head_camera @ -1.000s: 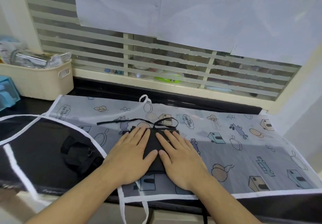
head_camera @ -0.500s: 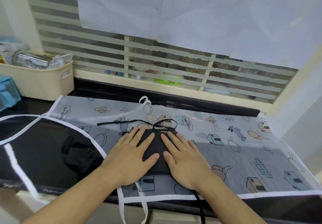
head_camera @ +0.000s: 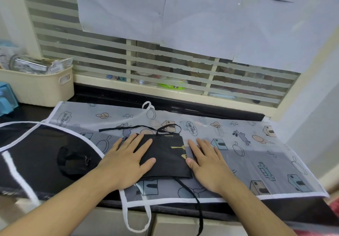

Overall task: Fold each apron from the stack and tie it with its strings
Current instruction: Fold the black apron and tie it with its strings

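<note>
Black folded apron (head_camera: 165, 155) between 2 flat hands

- You have two hands flat: left hand (head_camera: 126, 164), right hand (head_camera: 209, 166).
- One folded black apron (head_camera: 167, 155).
- One printed apron (head_camera: 238, 155) spread beneath.
- One cream basket (head_camera: 36, 89).
- One blue box (head_camera: 6, 98).

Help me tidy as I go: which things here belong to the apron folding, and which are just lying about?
Job: folded black apron with its black strings, pressed by left hand and right hand; patterned apron spread beneath.

Lying about: cream basket, blue box, papers on the window.
</note>
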